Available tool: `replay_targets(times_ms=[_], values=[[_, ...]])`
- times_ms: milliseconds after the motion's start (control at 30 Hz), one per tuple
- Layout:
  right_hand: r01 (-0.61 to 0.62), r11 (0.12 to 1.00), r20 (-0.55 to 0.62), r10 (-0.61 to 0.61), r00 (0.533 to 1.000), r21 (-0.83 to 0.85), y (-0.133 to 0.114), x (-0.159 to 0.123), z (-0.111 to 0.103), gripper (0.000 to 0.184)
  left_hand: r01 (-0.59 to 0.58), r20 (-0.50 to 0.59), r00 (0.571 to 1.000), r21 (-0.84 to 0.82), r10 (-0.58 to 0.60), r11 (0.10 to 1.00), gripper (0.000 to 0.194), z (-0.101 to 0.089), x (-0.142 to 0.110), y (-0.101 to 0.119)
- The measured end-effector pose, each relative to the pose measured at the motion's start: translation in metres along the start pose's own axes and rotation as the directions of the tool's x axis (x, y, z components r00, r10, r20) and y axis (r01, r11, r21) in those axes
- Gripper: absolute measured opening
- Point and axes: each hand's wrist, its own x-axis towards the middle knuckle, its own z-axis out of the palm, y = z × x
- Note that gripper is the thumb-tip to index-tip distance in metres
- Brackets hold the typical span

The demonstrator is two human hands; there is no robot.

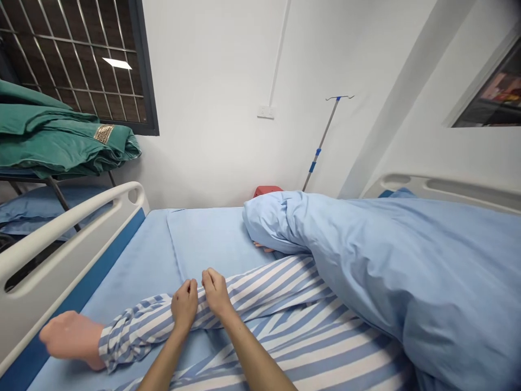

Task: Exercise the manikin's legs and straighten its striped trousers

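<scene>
My left hand (184, 305) and my right hand (216, 294) lie side by side, fingers curled, on a blue-and-white striped trouser leg (142, 328). Both appear to grip its cloth. The leg runs to the lower left and ends in a bare foot (71, 339) near the bed rail. Only a small part of another foot (262, 247) shows beneath a light blue quilt (407, 282), which is bunched over the right side of the bed. Striped pyjama cloth (325, 347) also fills the area below my right forearm.
A white bed rail (52, 255) runs along the left of the blue-sheeted mattress (207, 239), with another rail (448, 190) at the far right. Beyond stand a drip pole (321, 144), a red object (267, 190), and a neighbouring bed with green cloth (52, 136).
</scene>
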Motion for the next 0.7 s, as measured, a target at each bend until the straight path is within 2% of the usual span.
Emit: replay_targets(times_ms=[133,300,400,467,533,600,700], values=[[-0.102,0.994,0.039,0.101,0.994,0.023,0.01,0.004,-0.028,0.038,-0.078,-0.009,0.997,-0.065,0.077,0.995,0.036,0.021,-0.005,0.016],[-0.013,0.999,-0.045,0.012,0.999,-0.035,0.014,0.006,-0.064,0.037,-0.137,0.044,0.99,0.094,0.134,0.986,0.033,0.044,-0.011,0.032],[-0.043,0.996,-0.046,0.039,0.998,-0.079,0.017,0.004,-0.087,0.038,-0.129,0.025,0.991,-0.051,0.13,0.99,0.037,0.062,-0.014,0.046],[-0.023,0.995,-0.04,0.019,0.999,-0.092,0.018,0.004,-0.102,0.037,-0.092,0.063,0.993,-0.082,0.098,0.992,0.036,0.078,-0.017,0.055],[0.001,0.997,-0.085,-0.008,0.996,-0.082,0.02,0.004,-0.116,0.036,-0.074,0.1,0.992,-0.013,0.075,0.997,0.034,0.096,-0.022,0.065],[-0.024,0.998,-0.143,0.016,0.99,-0.055,0.024,0.003,-0.128,0.035,-0.074,0.074,0.995,0.036,0.071,0.997,0.032,0.113,-0.029,0.079],[-0.091,0.995,-0.224,0.077,0.972,-0.049,0.033,0.0,-0.147,0.036,-0.09,0.052,0.994,-0.083,0.095,0.992,0.034,0.136,-0.039,0.101]])
